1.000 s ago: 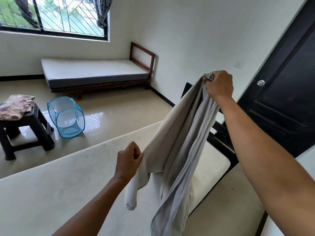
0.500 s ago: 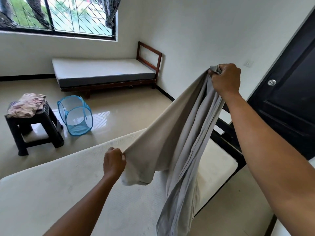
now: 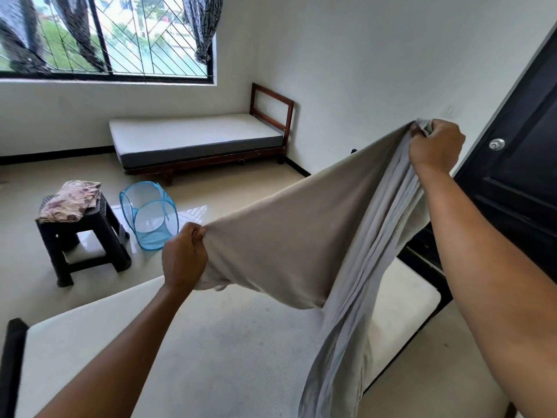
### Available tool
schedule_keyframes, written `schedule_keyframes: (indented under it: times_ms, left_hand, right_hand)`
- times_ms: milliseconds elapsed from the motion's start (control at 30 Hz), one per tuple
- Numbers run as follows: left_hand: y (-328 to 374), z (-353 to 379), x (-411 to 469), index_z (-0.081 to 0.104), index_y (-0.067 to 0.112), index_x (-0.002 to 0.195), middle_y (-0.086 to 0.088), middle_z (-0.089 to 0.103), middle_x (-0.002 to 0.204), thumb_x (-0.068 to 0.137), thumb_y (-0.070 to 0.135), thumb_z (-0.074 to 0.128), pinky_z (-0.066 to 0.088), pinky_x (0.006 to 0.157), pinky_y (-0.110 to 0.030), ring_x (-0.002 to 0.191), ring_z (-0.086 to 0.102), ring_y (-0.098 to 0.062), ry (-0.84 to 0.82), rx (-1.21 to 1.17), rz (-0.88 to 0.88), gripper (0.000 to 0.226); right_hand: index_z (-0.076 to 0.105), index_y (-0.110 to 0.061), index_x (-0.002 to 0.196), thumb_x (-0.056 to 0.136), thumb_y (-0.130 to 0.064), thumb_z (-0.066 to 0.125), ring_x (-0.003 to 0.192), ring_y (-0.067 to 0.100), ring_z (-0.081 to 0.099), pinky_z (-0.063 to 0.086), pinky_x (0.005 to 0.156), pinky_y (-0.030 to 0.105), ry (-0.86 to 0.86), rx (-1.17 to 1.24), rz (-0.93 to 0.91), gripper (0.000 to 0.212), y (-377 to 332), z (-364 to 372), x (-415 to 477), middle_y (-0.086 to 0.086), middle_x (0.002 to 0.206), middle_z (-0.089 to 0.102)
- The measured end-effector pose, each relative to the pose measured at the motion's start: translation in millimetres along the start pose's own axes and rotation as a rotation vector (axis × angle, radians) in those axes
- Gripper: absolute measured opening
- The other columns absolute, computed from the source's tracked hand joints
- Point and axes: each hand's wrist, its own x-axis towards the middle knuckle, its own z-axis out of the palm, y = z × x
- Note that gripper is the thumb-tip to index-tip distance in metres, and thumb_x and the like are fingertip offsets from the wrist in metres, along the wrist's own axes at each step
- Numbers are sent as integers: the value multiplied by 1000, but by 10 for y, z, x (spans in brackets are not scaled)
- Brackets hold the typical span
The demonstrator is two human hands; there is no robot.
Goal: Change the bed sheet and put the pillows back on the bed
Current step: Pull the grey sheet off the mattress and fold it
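Note:
A grey-beige bed sheet (image 3: 304,236) hangs stretched between my two hands above a bare cream mattress (image 3: 211,351). My left hand (image 3: 184,257) grips one edge of the sheet low at the centre. My right hand (image 3: 435,146) grips another bunched edge, raised high at the right. The rest of the sheet drapes down in folds onto the mattress near its right side. No pillows are in view.
A black plastic stool (image 3: 81,236) with a floral cloth (image 3: 70,200) on it stands on the floor at left, beside a blue mesh laundry basket (image 3: 149,218). A second bed (image 3: 196,140) lies under the window. A dark door (image 3: 518,164) is at right.
My left hand has pulled its edge of the sheet leftward, away from my right hand, spreading the fabric wider. My right hand stays raised with its grip.

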Motion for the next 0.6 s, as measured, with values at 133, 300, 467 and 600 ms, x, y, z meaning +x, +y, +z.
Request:
schedule_keyframes:
  times_ms: [133, 300, 467, 600]
  left_hand:
    - [406, -330, 487, 63, 10, 90, -6, 64, 67, 101, 28, 57, 43, 54, -36, 56, 59, -31, 42, -79, 252, 22]
    - [242, -332, 670, 69, 29, 106, 6, 72, 91, 73, 46, 86, 51, 73, -32, 81, 65, -17, -657, 120, 253, 41]
    - [-508, 12, 249, 73, 10, 91, -18, 73, 99, 84, 34, 68, 52, 76, -35, 92, 67, -35, -811, 516, -201, 26]
    - [-628, -104, 189, 74, 8, 89, -24, 71, 98, 84, 16, 67, 47, 74, -38, 94, 65, -41, -618, 379, -325, 11]
  right_hand:
    - [34, -16, 57, 98, -32, 60, 72, 19, 48, 33, 63, 29, 36, 13, 29, 50, -38, 2, 35, 4, 66, 45]
    - [39, -18, 59, 88, -26, 60, 76, 21, 57, 42, 63, 34, -9, 77, 101, 37, -137, -70, 79, 4, 72, 54]
    - [48, -22, 59, 92, -24, 65, 82, 21, 61, 44, 71, 31, -242, 2, -15, 37, -146, 142, -239, 10, 70, 59]
    - [34, -21, 53, 97, -20, 65, 64, 19, 47, 33, 60, 31, -222, -10, 11, 53, 71, 246, -393, -7, 53, 38]
